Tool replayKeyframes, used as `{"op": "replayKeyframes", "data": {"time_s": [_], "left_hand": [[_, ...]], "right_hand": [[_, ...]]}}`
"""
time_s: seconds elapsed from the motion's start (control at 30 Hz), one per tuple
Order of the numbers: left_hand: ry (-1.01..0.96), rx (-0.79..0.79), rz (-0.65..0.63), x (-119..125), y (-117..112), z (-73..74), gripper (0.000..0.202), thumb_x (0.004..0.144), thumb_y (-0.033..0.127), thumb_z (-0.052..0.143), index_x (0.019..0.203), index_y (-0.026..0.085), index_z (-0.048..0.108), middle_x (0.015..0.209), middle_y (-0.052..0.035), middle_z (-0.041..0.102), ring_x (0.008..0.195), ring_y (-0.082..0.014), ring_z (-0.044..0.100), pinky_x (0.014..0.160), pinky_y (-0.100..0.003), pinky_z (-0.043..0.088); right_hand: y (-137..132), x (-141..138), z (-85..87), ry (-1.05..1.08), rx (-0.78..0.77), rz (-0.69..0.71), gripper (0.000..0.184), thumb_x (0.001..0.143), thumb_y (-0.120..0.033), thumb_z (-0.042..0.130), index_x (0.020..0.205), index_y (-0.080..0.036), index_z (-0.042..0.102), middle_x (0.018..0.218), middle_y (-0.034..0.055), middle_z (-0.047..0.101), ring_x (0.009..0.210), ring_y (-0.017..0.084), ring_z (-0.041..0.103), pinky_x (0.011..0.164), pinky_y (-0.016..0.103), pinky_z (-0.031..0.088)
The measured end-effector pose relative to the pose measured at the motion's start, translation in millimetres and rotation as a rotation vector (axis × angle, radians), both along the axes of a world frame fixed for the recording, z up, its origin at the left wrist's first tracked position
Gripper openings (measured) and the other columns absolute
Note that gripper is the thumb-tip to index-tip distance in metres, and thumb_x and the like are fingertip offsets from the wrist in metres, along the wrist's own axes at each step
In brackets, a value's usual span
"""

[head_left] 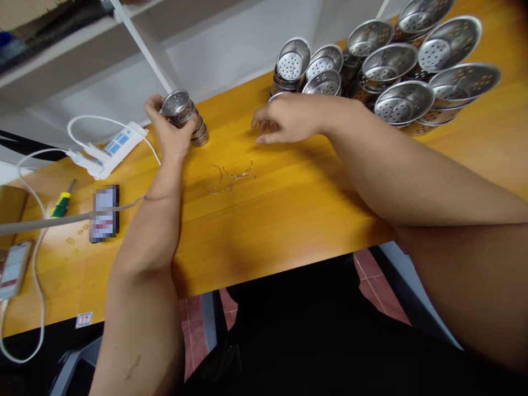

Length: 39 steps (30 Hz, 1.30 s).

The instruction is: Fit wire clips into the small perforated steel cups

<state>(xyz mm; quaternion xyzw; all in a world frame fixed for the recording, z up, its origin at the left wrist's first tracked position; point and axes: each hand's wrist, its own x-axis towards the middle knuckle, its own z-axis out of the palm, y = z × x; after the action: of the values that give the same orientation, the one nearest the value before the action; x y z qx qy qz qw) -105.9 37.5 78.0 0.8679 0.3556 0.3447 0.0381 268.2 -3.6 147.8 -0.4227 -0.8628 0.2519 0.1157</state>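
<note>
Bare arms (pixel 142 258) cross the frame, left fingers (pixel 191 126) clamped on stacked cups (pixel 180 110) upper left, right fingers (pixel 271 137) apart, upper centre

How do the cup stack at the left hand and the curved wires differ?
The left hand grasps the cup stack, while no hand touches the wires. The cup stack is bulky and perforated; the wires are thin, curved strands lying loose. Both look metallic.

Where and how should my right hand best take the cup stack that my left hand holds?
Take the stack around its lower cups, probably from the right: the left hand grips the top cup, leaving those round walls exposed on that side.
</note>
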Motion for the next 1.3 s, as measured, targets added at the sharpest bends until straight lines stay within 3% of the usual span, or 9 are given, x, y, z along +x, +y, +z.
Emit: {"op": "replayKeyframes", "data": {"time_s": [0.1, 0.2, 0.4, 0.47, 0.53, 0.7, 0.93, 1.1, 1.3], "left_hand": [[0.04, -0.008, -0.006, 38, -56, 18.8, 0.087, 0.104, 0.121, 0.059, 0.114, 0.035, 0.064, 0.12, 0.0072, 0.097, 0.19, -0.0082, 0.048, 0.148, -0.055, 0.047], [0.054, -0.031, -0.016, 36, -69, 25.9, 0.089, 0.107, 0.121, 0.052, 0.11, 0.032, 0.062, 0.108, 0.0097, 0.096, 0.184, -0.0031, 0.056, 0.144, -0.049, 0.049], [-0.347, -0.119, 0.45, -48, 45, -34.5, 0.114, 0.091, 0.133, 0.045, 0.14, 0.031, 0.058, 0.125, 0.0115, 0.094, 0.137, -0.0063, 0.076, 0.125, -0.047, 0.06], [-0.424, -0.064, 0.494, -64, 71, -54.2, 0.129, 0.073, 0.139, 0.055, 0.146, 0.032, 0.054, 0.144, 0.0104, 0.091, 0.13, -0.009, 0.073, 0.127, -0.048, 0.062], [-0.385, -0.062, 0.461, -67, 77, -61.6, 0.118, 0.087, 0.134, 0.053, 0.151, 0.035, 0.052, 0.148, 0.0088, 0.09, 0.136, -0.0119, 0.072, 0.128, -0.051, 0.061], [-0.648, -0.103, 0.4, -52, 61, -49.4, 0.125, 0.057, 0.124, 0.099, 0.134, 0.032, 0.064, 0.136, 0.0017, 0.089, 0.129, -0.022, 0.08, 0.131, -0.056, 0.063], [-0.502, -0.056, 0.406, -51, 54, -44.0, 0.113, 0.081, 0.129, 0.076, 0.139, 0.034, 0.057, 0.143, 0.0066, 0.093, 0.149, -0.0155, 0.074, 0.139, -0.051, 0.055], [-0.766, 0.067, 0.495, -34, 48, -40.2, 0.136, 0.044, 0.129, 0.095, 0.137, 0.038, 0.056, 0.131, 0.0068, 0.089, 0.135, -0.0225, 0.074, 0.142, -0.06, 0.062], [-0.623, 0.117, 0.412, -24, 30, -21.6, 0.136, 0.074, 0.126, 0.088, 0.165, 0.036, 0.042, 0.168, 0.0032, 0.08, 0.172, -0.0233, 0.058, 0.164, -0.056, 0.039]], "right_hand": [[-2, 0, -0.1, 0.041, -0.04, -0.037, 0.06, 0.081, -0.083, 0.101, 0.113, -0.037, 0.079, 0.119, 0.0035, 0.094, 0.146, 0.048, 0.08, 0.14, 0.074, 0.05], [-4, -1, 1.7, 0.001, -0.006, -0.008, 0.066, 0.079, -0.087, 0.1, 0.119, -0.038, 0.083, 0.124, 0.0046, 0.094, 0.143, 0.05, 0.08, 0.137, 0.075, 0.054], [-2, 0, -0.7, -0.049, 0.035, 0.024, 0.061, 0.087, -0.076, 0.1, 0.134, -0.038, 0.09, 0.13, 0.0049, 0.095, 0.141, 0.05, 0.083, 0.128, 0.072, 0.061], [0, 1, -3.9, -0.043, 0.039, 0.026, 0.06, 0.09, -0.076, 0.101, 0.138, -0.042, 0.091, 0.132, 0.0026, 0.096, 0.142, 0.049, 0.082, 0.127, 0.072, 0.061], [3, 2, -7.4, -0.047, 0.041, 0.023, 0.059, 0.093, -0.076, 0.102, 0.142, -0.044, 0.091, 0.13, 0.0003, 0.096, 0.144, 0.049, 0.082, 0.125, 0.07, 0.063], [8, -3, -14.0, -0.174, 0.147, 0.136, 0.055, 0.118, -0.055, 0.089, 0.161, -0.022, 0.09, 0.136, 0.0128, 0.096, 0.126, 0.044, 0.089, 0.114, 0.055, 0.066], [4, -13, -17.6, -0.218, 0.143, 0.177, 0.053, 0.122, -0.048, 0.092, 0.168, -0.022, 0.089, 0.136, 0.0111, 0.096, 0.122, 0.042, 0.091, 0.106, 0.047, 0.067], [-5, -16, -11.5, -0.195, 0.079, 0.216, 0.047, 0.121, -0.044, 0.094, 0.164, -0.025, 0.091, 0.135, 0.0097, 0.096, 0.118, 0.039, 0.091, 0.103, 0.046, 0.069], [-25, -15, 12.0, -0.069, 0.14, 0.161, 0.066, 0.127, -0.043, 0.083, 0.186, -0.015, 0.071, 0.163, 0.021, 0.086, 0.127, 0.038, 0.087, 0.116, 0.046, 0.065]]}}
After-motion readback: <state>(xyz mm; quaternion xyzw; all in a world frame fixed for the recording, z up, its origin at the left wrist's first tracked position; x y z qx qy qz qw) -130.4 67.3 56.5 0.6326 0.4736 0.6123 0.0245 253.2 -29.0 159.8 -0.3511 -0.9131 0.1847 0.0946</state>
